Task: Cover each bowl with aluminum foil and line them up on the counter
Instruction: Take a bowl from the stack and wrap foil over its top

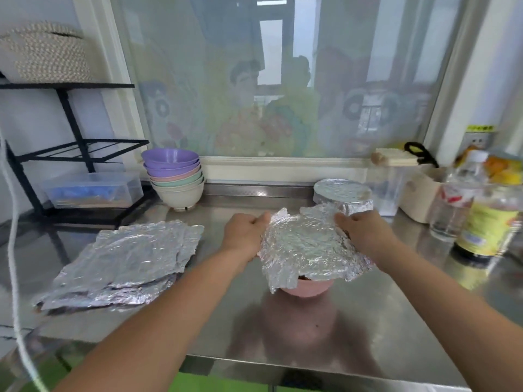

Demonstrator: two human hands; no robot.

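Observation:
A crinkled foil sheet (305, 247) lies over a pink bowl (307, 287) in the middle of the steel counter (283, 329); only the bowl's lower front shows. My left hand (244, 234) grips the sheet's left edge and my right hand (360, 232) grips its right edge. Behind the right hand stands a bowl wrapped in foil (342, 195). A stack of several uncovered bowls (175, 176), purple on top, stands at the back left. Loose foil sheets (127, 258) lie piled on the left of the counter.
A black wire rack (73, 148) with a clear plastic box (90, 189) stands at the far left. Bottles (481, 210), a clear container (386, 190) and a beige holder (418, 193) crowd the right side. The window wall runs behind the counter. A white cord (12, 250) hangs at left.

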